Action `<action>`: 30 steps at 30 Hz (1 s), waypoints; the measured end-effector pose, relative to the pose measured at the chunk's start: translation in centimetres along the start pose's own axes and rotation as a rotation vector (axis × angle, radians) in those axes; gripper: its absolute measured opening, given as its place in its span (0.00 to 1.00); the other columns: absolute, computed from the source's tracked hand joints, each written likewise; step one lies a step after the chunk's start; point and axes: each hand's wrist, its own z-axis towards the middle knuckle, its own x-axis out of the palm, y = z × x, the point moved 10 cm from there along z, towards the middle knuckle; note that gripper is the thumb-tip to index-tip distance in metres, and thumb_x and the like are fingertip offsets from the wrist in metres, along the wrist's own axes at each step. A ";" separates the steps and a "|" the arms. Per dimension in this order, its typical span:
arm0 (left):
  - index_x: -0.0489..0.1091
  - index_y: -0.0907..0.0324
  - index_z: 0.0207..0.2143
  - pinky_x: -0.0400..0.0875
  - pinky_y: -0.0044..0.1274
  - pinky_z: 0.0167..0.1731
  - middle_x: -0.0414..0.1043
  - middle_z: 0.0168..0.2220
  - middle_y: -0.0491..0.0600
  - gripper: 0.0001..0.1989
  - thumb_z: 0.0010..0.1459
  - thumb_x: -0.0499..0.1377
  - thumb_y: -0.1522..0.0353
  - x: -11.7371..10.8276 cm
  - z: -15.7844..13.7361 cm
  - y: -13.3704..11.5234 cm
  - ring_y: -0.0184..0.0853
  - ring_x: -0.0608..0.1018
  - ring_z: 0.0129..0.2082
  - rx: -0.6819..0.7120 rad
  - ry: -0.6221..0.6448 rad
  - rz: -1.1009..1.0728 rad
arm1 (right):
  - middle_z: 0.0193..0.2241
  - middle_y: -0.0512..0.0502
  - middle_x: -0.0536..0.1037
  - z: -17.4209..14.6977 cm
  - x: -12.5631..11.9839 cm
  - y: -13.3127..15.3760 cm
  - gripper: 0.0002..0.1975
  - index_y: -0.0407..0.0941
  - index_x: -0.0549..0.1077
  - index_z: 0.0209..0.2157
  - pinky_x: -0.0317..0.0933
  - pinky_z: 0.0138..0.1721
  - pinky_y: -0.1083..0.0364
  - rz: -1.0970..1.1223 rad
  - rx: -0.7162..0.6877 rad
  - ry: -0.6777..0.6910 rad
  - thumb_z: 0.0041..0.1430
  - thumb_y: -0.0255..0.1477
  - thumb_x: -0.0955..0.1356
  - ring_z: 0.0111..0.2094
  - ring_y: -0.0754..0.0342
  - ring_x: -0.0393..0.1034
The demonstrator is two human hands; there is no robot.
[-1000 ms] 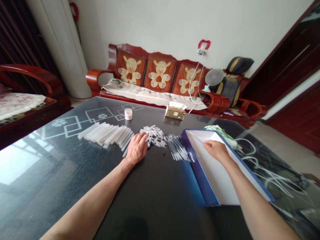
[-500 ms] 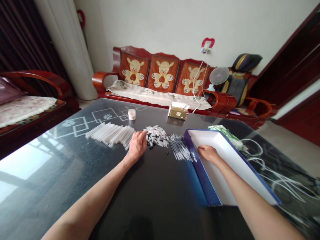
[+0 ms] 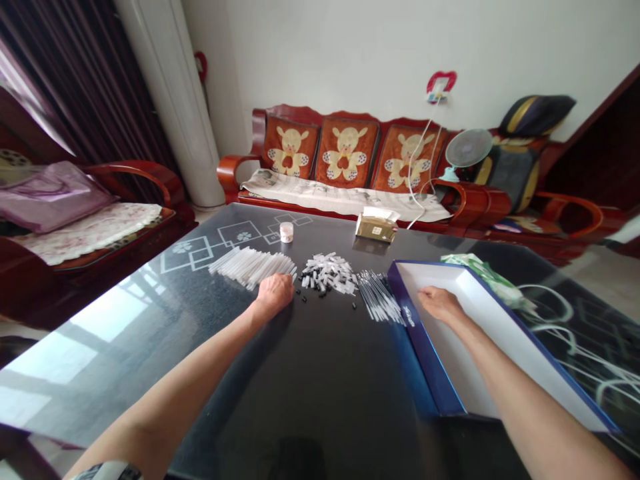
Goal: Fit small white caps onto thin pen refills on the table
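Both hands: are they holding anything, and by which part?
It cannot be told: the left hand, by the pale tubes, and the right hand, inside the blue box, hide any grip.

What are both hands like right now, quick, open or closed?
Left hand: curled by the white tubes; can't tell if it grips one.
Right hand: curled over the blue box; can't tell if it holds anything.
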 end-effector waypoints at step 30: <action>0.68 0.62 0.47 0.72 0.25 0.40 0.68 0.40 0.54 0.16 0.61 0.46 0.76 0.5 -2.5 -5.2 0.35 0.74 0.37 0.308 -0.126 -0.141 | 0.33 0.30 0.81 -2.8 5.6 14.1 0.10 0.40 0.81 0.34 0.67 0.43 0.49 0.039 -0.153 0.015 0.48 0.28 0.73 0.42 0.42 0.77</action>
